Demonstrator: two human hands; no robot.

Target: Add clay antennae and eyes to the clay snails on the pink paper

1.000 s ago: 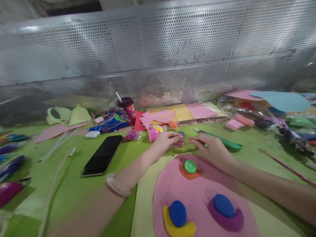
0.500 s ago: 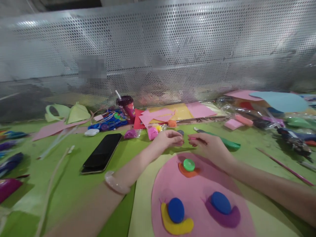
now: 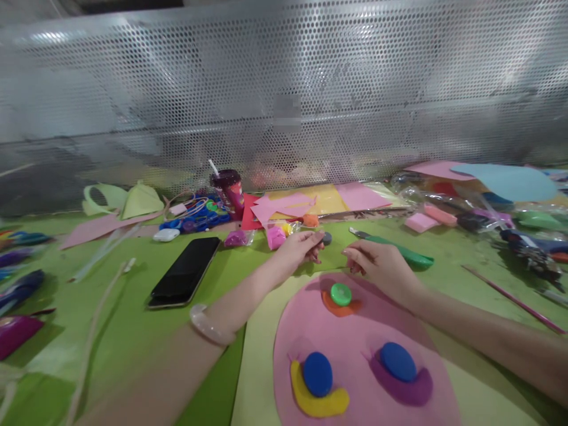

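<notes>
My left hand (image 3: 302, 248) hovers just past the top edge of a pink oval sheet (image 3: 368, 331), fingers curled under, thumb pointing at a small dark grey lump (image 3: 327, 238). My right hand (image 3: 377, 265) is a short gap to its right, fingertips pinched together. What either hand holds is too small to make out. On the sheet sit a green disc (image 3: 341, 294) on an orange piece and two blue discs (image 3: 318, 374) (image 3: 398, 361), one on a yellow crescent, one on a purple crescent. A pale bracelet (image 3: 208, 326) circles my left wrist.
A black phone (image 3: 186, 272) lies to the left on the green table. Behind the hands are a pink clay lump (image 3: 275, 238), a dark red cup (image 3: 228, 194), coloured paper sheets (image 3: 328, 201) and a green-handled cutter (image 3: 402, 254). A perforated metal wall (image 3: 284, 89) closes the back. Bags and a pink stick (image 3: 510, 299) lie right.
My two hands, fingertips nearly touching before, have drawn apart; the left pulled back left toward the grey lump. The view shifted slightly.
</notes>
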